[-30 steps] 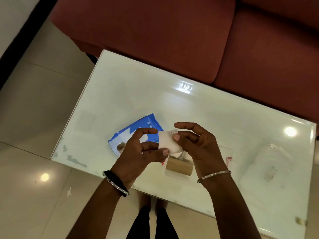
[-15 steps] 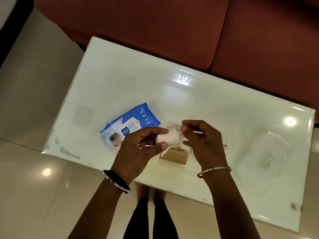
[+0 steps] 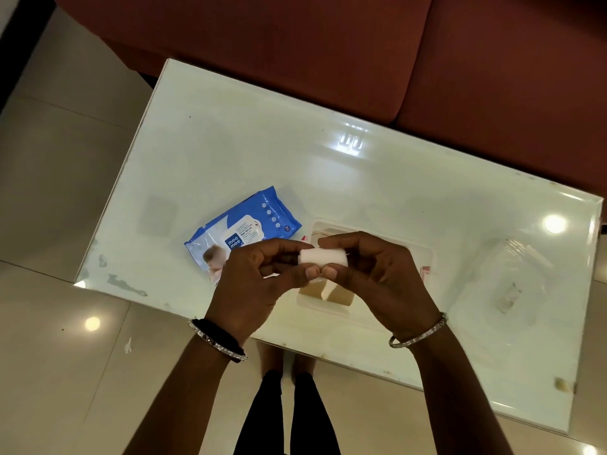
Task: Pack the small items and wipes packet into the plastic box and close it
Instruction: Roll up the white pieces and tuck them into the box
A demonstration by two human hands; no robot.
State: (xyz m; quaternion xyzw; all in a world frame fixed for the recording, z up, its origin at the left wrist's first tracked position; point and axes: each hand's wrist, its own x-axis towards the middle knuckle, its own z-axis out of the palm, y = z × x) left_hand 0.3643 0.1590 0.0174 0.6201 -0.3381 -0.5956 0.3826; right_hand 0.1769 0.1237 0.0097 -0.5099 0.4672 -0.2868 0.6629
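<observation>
My left hand [image 3: 259, 280] and my right hand [image 3: 377, 274] together pinch a small white roll [image 3: 323, 257], held level above the open clear plastic box [image 3: 423, 257]. Inside the box a brown cardboard-coloured roll [image 3: 341, 295] shows below my fingers; the rest of the box's contents are hidden by my hands. The blue wipes packet [image 3: 249, 224] lies flat on the table left of the box, partly behind my left hand. A clear plastic lid [image 3: 512, 284] rests on the table to the right.
The white glossy table [image 3: 262, 152] stands in front of a dark red sofa [image 3: 328, 44]. Its near edge runs just past my wrists, with tiled floor [image 3: 65, 356] and my legs below it.
The white piece has gone from a loose, flatter shape to a tight roll between both hands. The hands have come closer together over the box.
</observation>
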